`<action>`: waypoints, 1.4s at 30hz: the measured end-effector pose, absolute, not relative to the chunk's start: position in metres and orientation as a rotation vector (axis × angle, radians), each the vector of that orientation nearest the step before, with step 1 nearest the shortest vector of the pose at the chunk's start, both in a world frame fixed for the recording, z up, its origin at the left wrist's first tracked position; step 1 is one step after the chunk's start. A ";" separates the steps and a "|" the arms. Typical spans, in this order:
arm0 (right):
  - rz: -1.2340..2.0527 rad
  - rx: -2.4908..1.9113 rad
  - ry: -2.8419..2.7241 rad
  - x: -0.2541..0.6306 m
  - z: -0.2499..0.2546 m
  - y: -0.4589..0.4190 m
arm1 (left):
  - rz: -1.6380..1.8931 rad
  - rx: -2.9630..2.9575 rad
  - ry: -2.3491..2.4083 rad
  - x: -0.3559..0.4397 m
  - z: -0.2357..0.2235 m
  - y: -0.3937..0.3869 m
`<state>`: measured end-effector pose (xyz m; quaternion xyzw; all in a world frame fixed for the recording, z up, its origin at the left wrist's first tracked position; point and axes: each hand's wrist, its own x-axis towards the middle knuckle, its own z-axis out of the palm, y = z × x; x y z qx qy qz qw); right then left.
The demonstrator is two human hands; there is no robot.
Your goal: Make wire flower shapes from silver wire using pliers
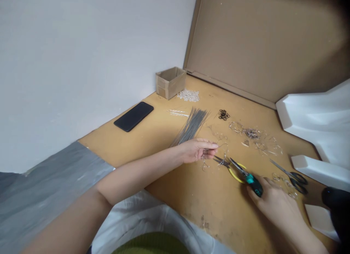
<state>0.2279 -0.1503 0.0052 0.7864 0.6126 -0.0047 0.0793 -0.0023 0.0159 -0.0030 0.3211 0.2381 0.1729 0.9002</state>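
Note:
My left hand (197,149) rests on the wooden table (175,170), its fingers pinched on a thin bent wire (222,149). My right hand (275,203) grips the teal and black handle of a pair of pliers (237,169) with a yellow loop. The plier jaws point left and meet the wire just right of my left fingertips. A bundle of straight grey wires (191,125) lies fanned out just behind my left hand.
A black phone (133,116) lies at the back left near a small cardboard box (170,81) and a heap of small clear beads (188,95). Black rings (224,114), bent wire pieces (255,137) and scissors (291,173) lie to the right. White foam blocks (317,117) border the right edge.

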 end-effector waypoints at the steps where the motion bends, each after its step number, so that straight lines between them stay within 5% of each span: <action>1: -0.036 2.379 1.848 0.229 0.005 -0.150 | 0.364 0.678 0.496 -0.002 -0.002 0.015; 13: -0.933 3.215 2.079 0.174 0.040 -0.128 | 0.406 0.924 0.591 0.003 -0.002 0.001; 42: -0.709 3.083 2.257 0.159 0.031 -0.115 | 0.580 1.235 0.558 0.003 -0.010 -0.001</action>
